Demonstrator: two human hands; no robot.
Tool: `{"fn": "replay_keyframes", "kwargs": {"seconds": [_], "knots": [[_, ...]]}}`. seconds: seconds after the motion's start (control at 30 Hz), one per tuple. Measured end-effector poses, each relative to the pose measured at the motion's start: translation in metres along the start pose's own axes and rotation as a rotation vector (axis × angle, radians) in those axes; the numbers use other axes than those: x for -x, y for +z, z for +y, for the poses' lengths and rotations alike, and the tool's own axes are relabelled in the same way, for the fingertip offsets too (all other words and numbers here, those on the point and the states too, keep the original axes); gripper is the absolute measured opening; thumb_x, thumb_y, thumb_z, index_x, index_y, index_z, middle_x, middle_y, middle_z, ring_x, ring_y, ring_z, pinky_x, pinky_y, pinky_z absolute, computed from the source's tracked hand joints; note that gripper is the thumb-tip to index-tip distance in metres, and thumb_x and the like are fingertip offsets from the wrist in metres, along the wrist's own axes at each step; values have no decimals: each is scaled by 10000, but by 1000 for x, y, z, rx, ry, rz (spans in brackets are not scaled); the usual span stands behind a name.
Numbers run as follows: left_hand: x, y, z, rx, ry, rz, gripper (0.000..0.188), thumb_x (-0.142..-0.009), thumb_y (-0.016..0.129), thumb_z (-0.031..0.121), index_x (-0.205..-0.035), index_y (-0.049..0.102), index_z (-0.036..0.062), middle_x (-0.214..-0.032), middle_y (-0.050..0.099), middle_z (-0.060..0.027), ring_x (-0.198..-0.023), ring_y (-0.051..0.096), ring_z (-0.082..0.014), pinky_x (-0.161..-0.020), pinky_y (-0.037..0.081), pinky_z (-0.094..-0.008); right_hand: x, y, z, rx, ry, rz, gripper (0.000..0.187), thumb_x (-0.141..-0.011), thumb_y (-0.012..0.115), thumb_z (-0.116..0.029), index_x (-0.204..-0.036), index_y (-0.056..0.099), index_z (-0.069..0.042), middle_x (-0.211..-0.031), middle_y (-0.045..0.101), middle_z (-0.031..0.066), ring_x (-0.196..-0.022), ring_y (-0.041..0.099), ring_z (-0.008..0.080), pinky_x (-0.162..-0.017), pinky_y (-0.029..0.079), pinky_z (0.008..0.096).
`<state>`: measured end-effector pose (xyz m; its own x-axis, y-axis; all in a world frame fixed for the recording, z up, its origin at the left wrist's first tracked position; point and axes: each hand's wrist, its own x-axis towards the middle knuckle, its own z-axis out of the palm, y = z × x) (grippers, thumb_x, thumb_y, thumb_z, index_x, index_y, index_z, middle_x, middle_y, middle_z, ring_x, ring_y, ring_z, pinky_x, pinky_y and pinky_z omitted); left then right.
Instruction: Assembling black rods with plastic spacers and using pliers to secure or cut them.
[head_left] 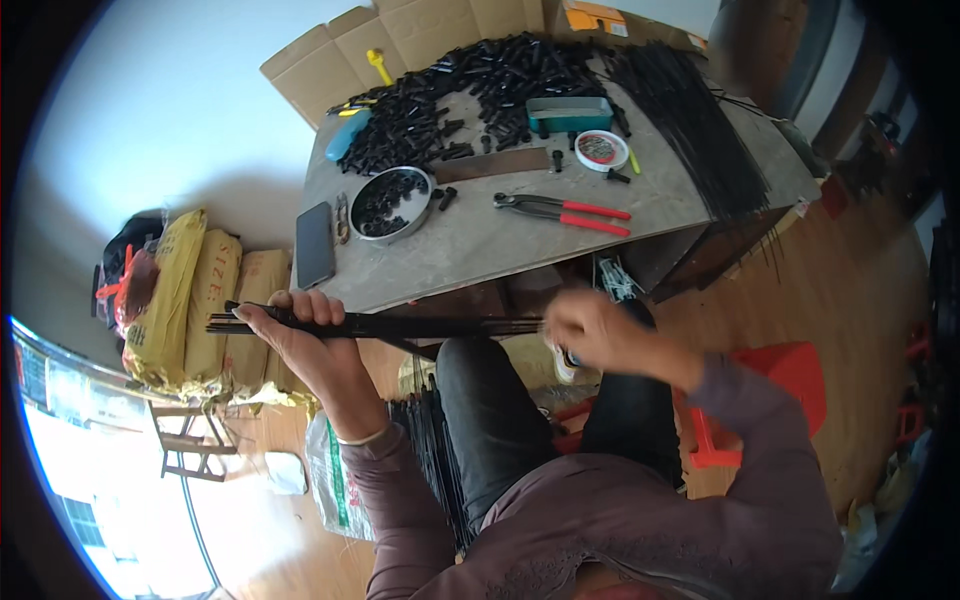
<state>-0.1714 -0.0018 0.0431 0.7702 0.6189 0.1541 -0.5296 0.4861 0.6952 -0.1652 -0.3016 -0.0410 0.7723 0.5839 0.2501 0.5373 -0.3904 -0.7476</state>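
A bundle of thin black rods lies level above my lap, just off the table's near edge. My left hand is closed around its left part, thumb along the top, with several rod ends sticking out past the thumb. My right hand is at the bundle's right end, with its fingers curled but smeared by motion. Whether it grips the rod ends cannot be made out. More long black rods lie in a pile at the table's right side, and others stand beside my left leg.
The grey table holds a heap of black parts, a round metal tin, red-handled pincers, a phone, a teal tray and a white dish. Yellow sacks stand left, a red stool right.
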Motion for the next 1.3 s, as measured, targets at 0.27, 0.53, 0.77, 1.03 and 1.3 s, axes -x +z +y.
{"fn": "replay_keyframes", "kwargs": {"seconds": [0.27,0.53,0.77,1.03,1.3], "knots": [[67,-32,-121,285,-597,273,551,-936,384,611,-813,462,80,-593,520,-93,-556,537,-261,-611,487,-404,102,-20,6,-1255,273,628,519,-948,482,-473,-1296,490,-88,-1171,577,99,-799,626,166,-533,493,292],[189,25,-138,-334,-817,-667,660,-889,528,557,-1211,554,-19,-1090,594,-140,-1007,573,-275,-908,450,-357,100,-44,19,-438,440,643,239,-964,492,-313,-906,541,-86,-834,540,26,-635,499,83,-498,416,230],[161,50,-99,-501,99,-782,336,-811,704,195,-1080,627,9,-1006,602,-112,-932,581,-200,-773,465,-304,46,37,-12,140,-4,381,146,-875,625,-203,-886,602,-60,-800,620,82,-722,635,261,-610,499,364],[112,15,-76,-617,-148,-613,245,-962,527,164,-1064,663,-13,-947,601,-27,-889,539,-99,-826,419,-236,11,48,-19,-236,250,249,231,-800,715,-221,-934,627,-53,-802,631,94,-648,607,186,-584,474,302],[116,8,-98,-909,241,-552,170,-939,574,151,-906,630,-6,-882,596,-46,-796,556,-139,-721,444,-272,5,42,-21,-308,199,321,102,-816,690,-53,-860,611,-7,-803,611,20,-709,568,72,-627,463,228]]}}
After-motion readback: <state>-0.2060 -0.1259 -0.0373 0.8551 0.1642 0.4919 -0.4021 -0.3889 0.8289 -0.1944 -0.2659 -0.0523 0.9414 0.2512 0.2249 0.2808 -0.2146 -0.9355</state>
